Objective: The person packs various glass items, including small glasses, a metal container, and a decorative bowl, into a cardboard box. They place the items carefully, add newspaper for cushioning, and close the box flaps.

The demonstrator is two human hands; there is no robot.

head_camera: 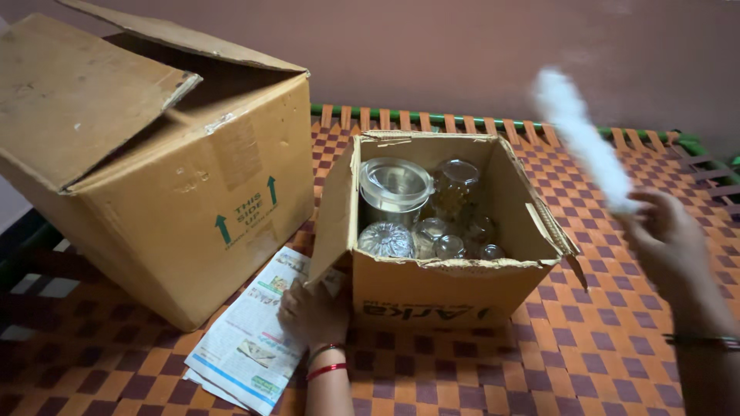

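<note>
Right hand [669, 235] grips blurred white fluffy strip [583, 141], raised right of small open carton [443, 289] of glass jars [395, 191] on woven cot [601, 339]; left hand [312, 312] grasps carton's left flap [335, 208], over newspaper [247, 339]; big carton [166, 192] left

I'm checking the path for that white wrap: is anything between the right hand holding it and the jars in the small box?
Nothing visible: the right hand holds the white wrap above and beside the open small box, with the jars uncovered.
</note>
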